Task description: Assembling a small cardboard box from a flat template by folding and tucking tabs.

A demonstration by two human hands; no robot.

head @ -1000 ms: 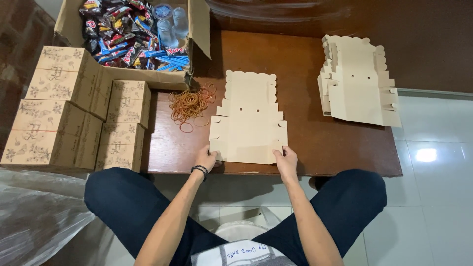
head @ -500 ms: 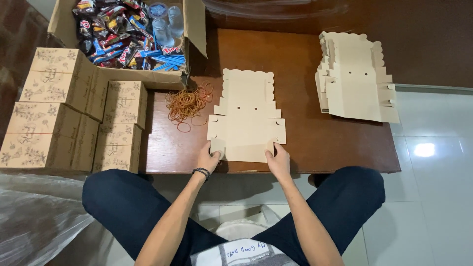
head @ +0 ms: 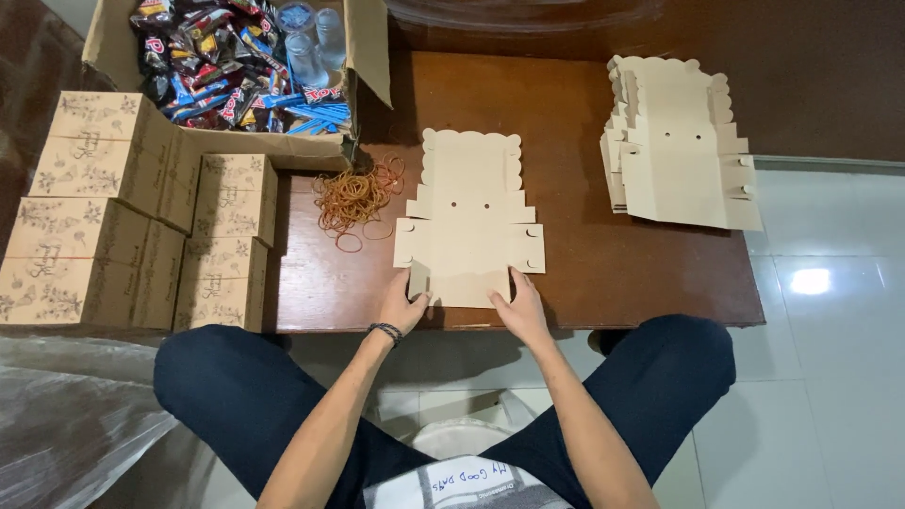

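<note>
Tan cardboard lies flat on the dark wooden worktop (head: 603,273): an unfolded box blank (head: 468,217) with a scalloped far edge and small round holes, sitting near the worktop's front edge, roughly at its middle. The seated person's left hand (head: 403,303) presses on the blank's near left corner, fingers spread and thumb on the card, not clenched. The right hand (head: 519,303) rests on the near right part of the same flap, fingers laid flat on the card. Both hands touch the blank at its front edge; neither lifts it clear of the wood.

Just left of the blank, a loose heap of orange rubber bands (head: 355,196) lies on the worktop, close to the blank but apart from it. Behind the bands, at the far left corner, stands an open carton (head: 368,47) filled with wrapped snacks (head: 222,66) and a few clear plastic cups (head: 316,42). Along the left edge are stacked finished boxes (head: 132,212) with printed floral patterns. Toward the far right corner sits a stack of flat blanks (head: 679,141), well apart from the hands. The person wears a dark bracelet (head: 385,331) on the left wrist and dark trousers.
</note>
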